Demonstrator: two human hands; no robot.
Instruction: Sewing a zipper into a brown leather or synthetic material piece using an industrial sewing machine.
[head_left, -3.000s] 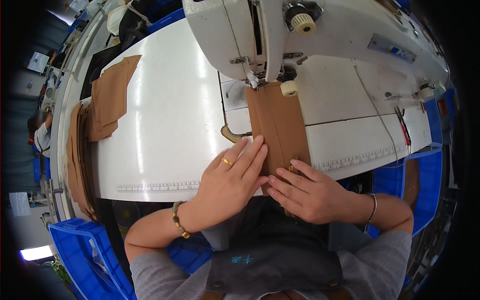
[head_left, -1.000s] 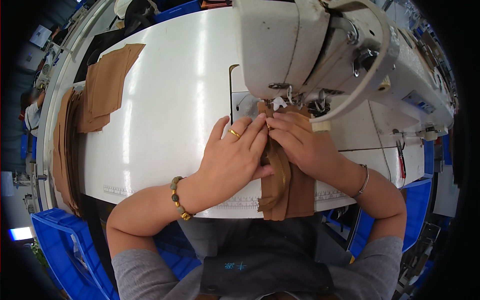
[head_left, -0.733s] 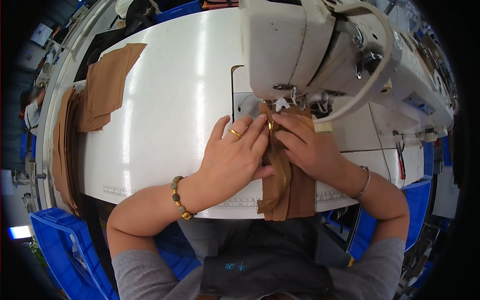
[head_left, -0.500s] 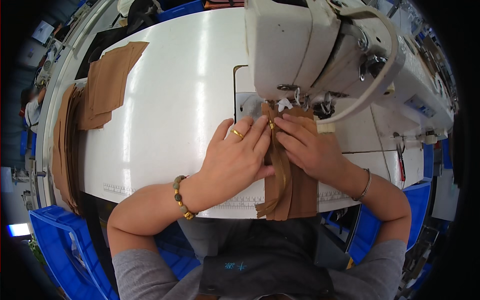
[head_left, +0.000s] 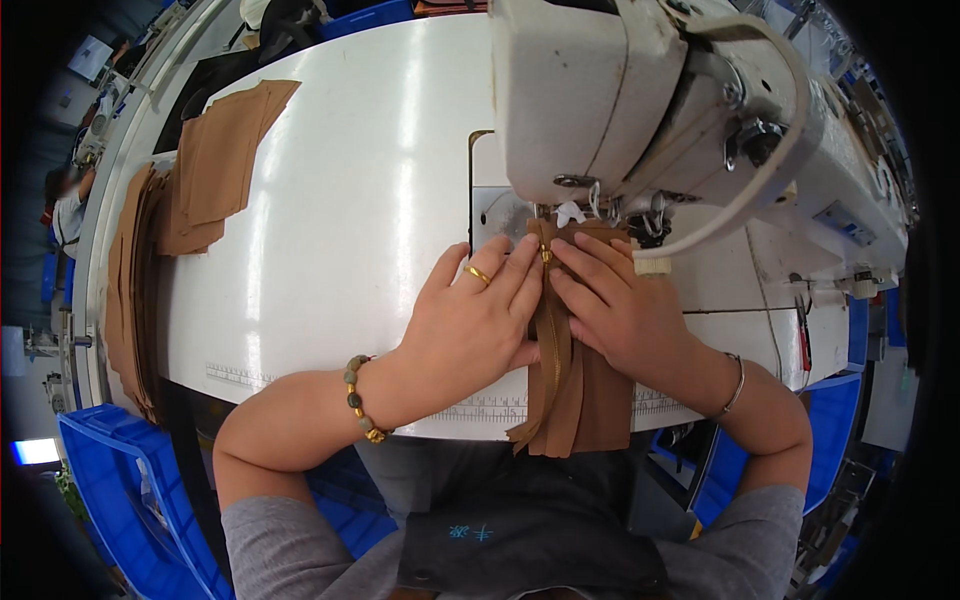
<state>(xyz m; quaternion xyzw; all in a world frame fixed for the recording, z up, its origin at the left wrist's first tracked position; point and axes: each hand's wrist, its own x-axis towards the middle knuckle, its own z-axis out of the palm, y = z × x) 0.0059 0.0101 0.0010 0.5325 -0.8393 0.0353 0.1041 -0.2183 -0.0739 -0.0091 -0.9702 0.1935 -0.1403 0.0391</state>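
Observation:
A brown fabric piece point(head_left: 606, 400) lies under the front of the white sewing machine point(head_left: 565, 100), its lower end hanging just past the table's near edge. Along its left side runs a brown zipper point(head_left: 560, 375) with gold teeth, its tail curling loose; the gold zipper slider point(head_left: 546, 255) sits close to the needle area. My left hand point(head_left: 475, 315) rests with fingers stretched, fingertips at the zipper's left edge and thumb touching it lower down. My right hand point(head_left: 625, 305) lies flat on the fabric, fingertips just right of the slider. Neither hand grips anything visibly.
Stacks of brown fabric panels point(head_left: 215, 165) and further brown pieces point(head_left: 130, 300) lie at the table's left. Blue bins point(head_left: 135, 480) stand below left and right. A ruler strip point(head_left: 470, 410) runs along the near edge. Red-handled snips point(head_left: 803, 335) lie at the right.
The fabric and zipper have shifted slightly toward me, away from the needle area. My right hand has moved a little lower; my left hand stays nearly in place.

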